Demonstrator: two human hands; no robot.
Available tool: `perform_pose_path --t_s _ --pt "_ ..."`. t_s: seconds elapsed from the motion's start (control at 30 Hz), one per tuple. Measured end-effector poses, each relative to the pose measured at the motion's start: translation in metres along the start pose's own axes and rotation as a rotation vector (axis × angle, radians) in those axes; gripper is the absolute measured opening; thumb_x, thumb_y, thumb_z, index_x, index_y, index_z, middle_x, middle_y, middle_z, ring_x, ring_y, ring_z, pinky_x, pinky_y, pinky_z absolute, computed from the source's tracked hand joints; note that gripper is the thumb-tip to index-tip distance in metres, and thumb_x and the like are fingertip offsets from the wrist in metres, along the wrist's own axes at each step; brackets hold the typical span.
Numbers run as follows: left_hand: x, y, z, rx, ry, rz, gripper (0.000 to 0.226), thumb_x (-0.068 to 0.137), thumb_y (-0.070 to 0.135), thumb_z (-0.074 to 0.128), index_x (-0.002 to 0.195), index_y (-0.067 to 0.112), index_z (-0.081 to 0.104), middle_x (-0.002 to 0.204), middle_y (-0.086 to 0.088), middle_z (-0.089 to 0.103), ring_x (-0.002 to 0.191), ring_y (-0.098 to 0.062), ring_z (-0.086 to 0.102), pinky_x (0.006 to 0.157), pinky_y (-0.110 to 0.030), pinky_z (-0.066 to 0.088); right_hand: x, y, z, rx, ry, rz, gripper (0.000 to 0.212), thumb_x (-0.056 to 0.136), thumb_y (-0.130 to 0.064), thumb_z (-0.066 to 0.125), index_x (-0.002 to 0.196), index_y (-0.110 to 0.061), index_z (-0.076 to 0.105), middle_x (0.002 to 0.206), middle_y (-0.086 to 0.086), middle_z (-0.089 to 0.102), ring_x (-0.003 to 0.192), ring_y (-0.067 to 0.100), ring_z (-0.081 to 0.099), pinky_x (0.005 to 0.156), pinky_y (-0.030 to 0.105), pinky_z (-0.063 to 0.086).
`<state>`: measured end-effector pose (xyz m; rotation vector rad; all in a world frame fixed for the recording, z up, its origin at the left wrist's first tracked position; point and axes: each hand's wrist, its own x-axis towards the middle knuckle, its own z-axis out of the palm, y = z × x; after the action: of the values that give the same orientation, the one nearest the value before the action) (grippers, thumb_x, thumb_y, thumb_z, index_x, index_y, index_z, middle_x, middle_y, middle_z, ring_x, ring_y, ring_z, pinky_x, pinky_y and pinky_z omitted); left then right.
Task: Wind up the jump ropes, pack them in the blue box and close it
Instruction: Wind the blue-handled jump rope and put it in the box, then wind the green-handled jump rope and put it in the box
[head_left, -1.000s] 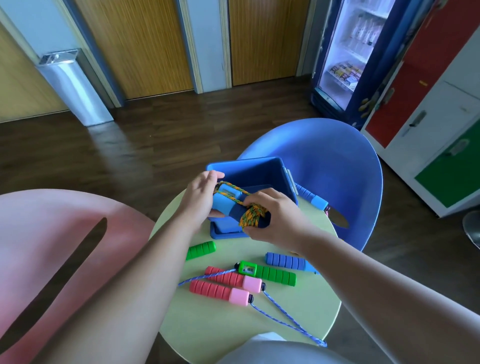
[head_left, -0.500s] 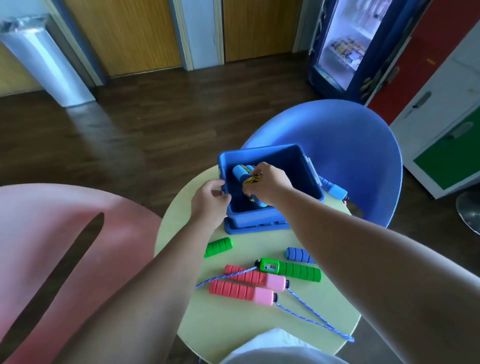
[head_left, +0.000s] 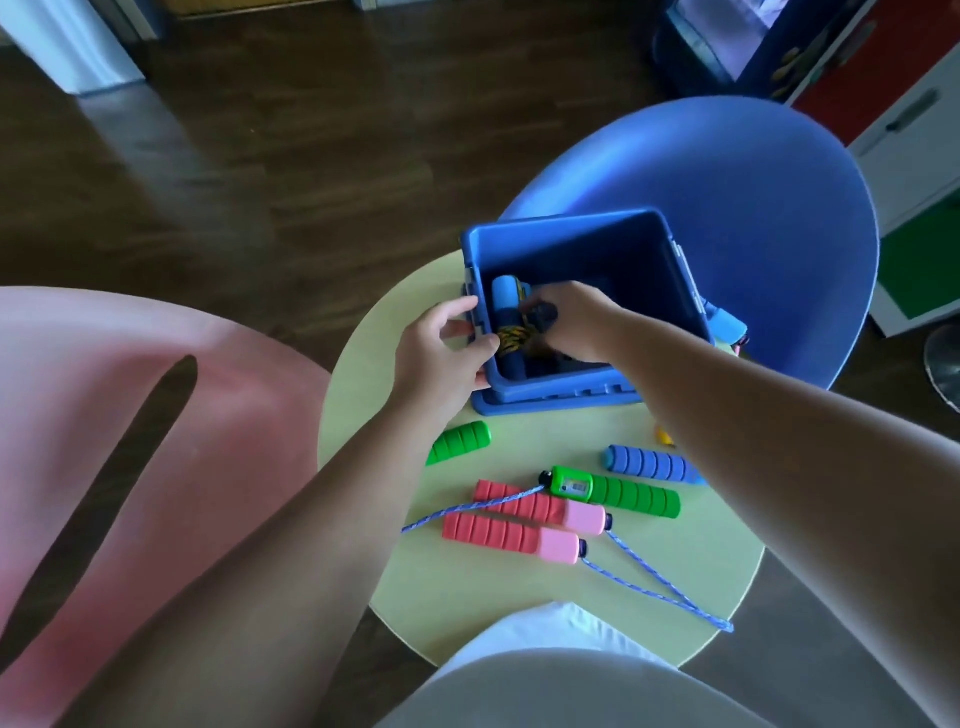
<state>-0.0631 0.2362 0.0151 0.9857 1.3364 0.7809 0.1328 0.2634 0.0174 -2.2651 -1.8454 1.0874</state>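
The open blue box (head_left: 670, 260) stands on its lid at the far side of the round table. My left hand (head_left: 441, 353) grips the box's left wall, thumb over the rim. My right hand (head_left: 571, 322) reaches inside and holds the wound jump rope (head_left: 506, 322), blue handles bound with an orange-patterned cord, low against the left wall. Loose on the table lie a pink-handled rope (head_left: 514, 535) with a blue cord, green handles (head_left: 618, 491), and a purple handle (head_left: 649, 465).
The pale green table (head_left: 519, 597) is small and round. A blue chair (head_left: 753, 208) stands behind the box, a pink chair (head_left: 130, 441) at the left. Another blue handle (head_left: 727, 325) pokes out right of the box. Cabinets line the right side.
My right hand has carried the wound rope from above the box down into it. My left hand left the bundle and took hold of the box's left wall.
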Motion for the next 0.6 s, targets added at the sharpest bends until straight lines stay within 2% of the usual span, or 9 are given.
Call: perform_pose_path --t_s 0.1,0.2,0.3,0.37,0.47,0.53,0.6 --pt "-0.001 -0.001 -0.001 -0.017 -0.015 0.005 0.045 0.088 0.005 0.078 0.125 0.031 0.069 0.115 -0.008 0.067 0.094 -0.027 0.074 0.069 -0.042 0.066 0.005 -0.003 0.009 -0.076 -0.019 -0.071 0.055 0.077 -0.035 0.086 0.126 -0.041 0.064 0.121 -0.003 0.061 0.102 0.022 0.058 0.08 0.031 0.049" --pt "-0.002 0.0 -0.002 -0.019 -0.011 0.01 0.046 0.088 0.005 0.078 0.127 0.029 0.069 0.115 -0.009 0.066 0.093 -0.028 0.074 0.07 -0.043 0.066 0.011 -0.011 0.014 -0.17 -0.004 -0.089 0.053 0.073 -0.044 0.086 0.122 -0.043 0.063 0.12 0.0 0.059 0.098 0.024 0.057 0.074 0.031 0.045" --pt "-0.001 0.002 -0.002 -0.01 -0.007 0.013 0.047 0.089 0.005 0.078 0.128 0.028 0.069 0.116 -0.009 0.066 0.096 -0.028 0.074 0.071 -0.043 0.066 0.016 -0.023 0.018 -0.314 -0.023 -0.028 0.04 0.089 -0.029 0.071 0.125 -0.043 0.062 0.131 0.005 0.049 0.098 0.03 0.059 0.075 0.033 0.051" --pt "-0.002 0.003 -0.002 -0.014 -0.01 0.008 0.047 0.089 0.004 0.077 0.129 0.027 0.069 0.115 -0.008 0.067 0.098 -0.026 0.073 0.071 -0.042 0.066 0.018 -0.03 0.022 -0.402 -0.052 0.009 0.042 0.093 -0.02 0.062 0.129 -0.041 0.06 0.139 0.008 0.04 0.1 0.035 0.06 0.08 0.036 0.055" --pt "-0.002 0.004 -0.002 -0.011 -0.015 0.006 0.047 0.089 0.004 0.077 0.129 0.027 0.069 0.116 -0.009 0.067 0.099 -0.027 0.073 0.071 -0.041 0.066 0.018 -0.033 0.02 -0.421 -0.077 0.008 0.048 0.094 -0.015 0.058 0.135 -0.04 0.056 0.146 0.011 0.034 0.105 0.033 0.059 0.085 0.037 0.057" --pt "-0.003 0.005 -0.002 0.005 -0.011 0.009 0.046 0.089 0.004 0.078 0.128 0.028 0.069 0.117 -0.01 0.066 0.098 -0.029 0.073 0.071 -0.041 0.066 0.014 -0.029 0.016 -0.369 -0.062 -0.02 0.049 0.095 -0.014 0.055 0.135 -0.041 0.058 0.141 0.008 0.041 0.108 0.03 0.058 0.086 0.035 0.056" --pt "-0.004 0.005 -0.002 0.018 -0.01 0.009 0.046 0.089 0.004 0.078 0.126 0.03 0.069 0.116 -0.009 0.066 0.096 -0.029 0.074 0.071 -0.042 0.066 0.008 -0.023 0.012 -0.297 -0.026 -0.059 0.043 0.094 -0.016 0.057 0.129 -0.04 0.063 0.128 0.002 0.055 0.105 0.026 0.058 0.08 0.033 0.054"
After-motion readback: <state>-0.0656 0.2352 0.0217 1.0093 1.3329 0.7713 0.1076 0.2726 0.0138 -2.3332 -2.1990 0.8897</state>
